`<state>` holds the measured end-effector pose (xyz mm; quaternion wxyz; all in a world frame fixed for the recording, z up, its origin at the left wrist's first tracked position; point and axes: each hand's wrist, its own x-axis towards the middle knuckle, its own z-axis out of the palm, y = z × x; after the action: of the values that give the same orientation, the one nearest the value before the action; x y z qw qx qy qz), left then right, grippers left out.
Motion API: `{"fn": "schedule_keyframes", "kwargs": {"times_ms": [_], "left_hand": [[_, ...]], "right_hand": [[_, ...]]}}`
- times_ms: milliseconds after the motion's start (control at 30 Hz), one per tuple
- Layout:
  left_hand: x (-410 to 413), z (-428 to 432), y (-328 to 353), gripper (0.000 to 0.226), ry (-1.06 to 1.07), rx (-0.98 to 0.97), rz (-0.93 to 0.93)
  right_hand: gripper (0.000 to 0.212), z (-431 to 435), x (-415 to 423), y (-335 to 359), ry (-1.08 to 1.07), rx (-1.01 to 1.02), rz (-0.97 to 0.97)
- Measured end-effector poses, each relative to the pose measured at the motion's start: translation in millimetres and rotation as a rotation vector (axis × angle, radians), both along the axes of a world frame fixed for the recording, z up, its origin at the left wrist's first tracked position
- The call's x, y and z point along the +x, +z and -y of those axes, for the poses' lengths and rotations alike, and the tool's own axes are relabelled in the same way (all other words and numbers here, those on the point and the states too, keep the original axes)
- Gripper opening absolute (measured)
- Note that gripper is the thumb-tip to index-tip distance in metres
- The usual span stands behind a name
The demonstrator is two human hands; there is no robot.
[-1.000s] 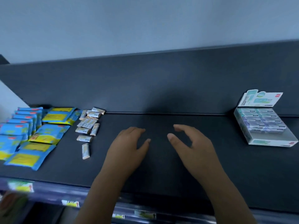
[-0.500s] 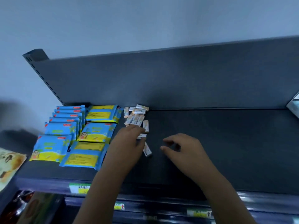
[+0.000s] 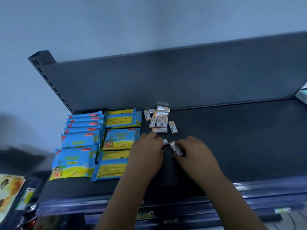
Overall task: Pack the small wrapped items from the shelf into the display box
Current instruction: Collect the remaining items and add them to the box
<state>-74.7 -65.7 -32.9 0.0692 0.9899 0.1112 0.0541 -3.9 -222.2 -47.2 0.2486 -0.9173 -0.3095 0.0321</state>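
Note:
Several small white-and-orange wrapped items [image 3: 159,121] lie in a loose cluster on the dark shelf [image 3: 240,138], close to its back wall. My right hand [image 3: 194,153] pinches one wrapped item [image 3: 175,148] just in front of the cluster. My left hand [image 3: 147,151] sits beside it, fingers curled over another small wrapped item [image 3: 165,141] that is mostly hidden. Only a corner of the display box [image 3: 303,95] shows at the far right edge.
Blue and yellow wipe packs [image 3: 86,140] stand in two rows on the shelf's left part, next to my left hand. The shelf's front rail [image 3: 249,193] carries price labels. A lower shelf with goods shows at the bottom left.
The view swung left, so the display box slid almost out of frame. Both hands moved onto the nearest wrapped items; the right hand now pinches the one that lay in front.

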Motion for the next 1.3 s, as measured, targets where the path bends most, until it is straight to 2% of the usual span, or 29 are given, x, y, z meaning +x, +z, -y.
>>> {"fn": "schedule_keyframes", "kwargs": {"times_ms": [67, 200, 267, 467, 600, 700, 800, 1067, 1300], "left_hand": [[-4.2, -4.1, -0.1, 0.015, 0.010, -0.022, 0.022], [-3.6, -10.1, -2.9, 0.026, 0.010, -0.104, 0.061], [-2.4, -12.5, -5.0, 0.024, 0.001, -0.124, 0.068], [0.3, -18.3, -9.7, 0.016, -0.004, -0.065, 0.066], [2.0, -19.0, -11.3, 0.015, -0.017, -0.131, 0.209], [1.5, -17.8, -11.4, 0.023, -0.030, -0.219, 0.363], [5.0, -16.0, -5.6, 0.026, -0.056, -0.259, 0.430], [20.9, 10.7, 1.6, 0.029, -0.049, -0.222, 0.419], [69.6, 78.3, 5.3, 0.025, -0.074, -0.227, 0.377]], "right_hand": [[0.017, -3.9, 1.0, -3.3, -0.030, 0.024, 0.016], [0.029, -8.7, 2.9, -7.1, -0.076, 0.032, 0.040], [0.031, -9.9, 4.6, -9.7, -0.076, 0.033, 0.054], [0.011, -9.0, 12.8, -13.4, -0.013, 0.023, 0.099], [0.012, -9.6, 10.0, -13.1, 0.030, 0.055, 0.165], [0.018, -3.7, 11.7, -11.5, 0.033, 0.125, 0.192], [0.025, 6.4, 19.8, -6.2, 0.041, 0.156, 0.234], [0.028, 53.2, 62.4, 12.2, 0.034, 0.251, 0.303], [0.032, 117.7, 109.1, 20.0, 0.077, 0.260, 0.371]]}}
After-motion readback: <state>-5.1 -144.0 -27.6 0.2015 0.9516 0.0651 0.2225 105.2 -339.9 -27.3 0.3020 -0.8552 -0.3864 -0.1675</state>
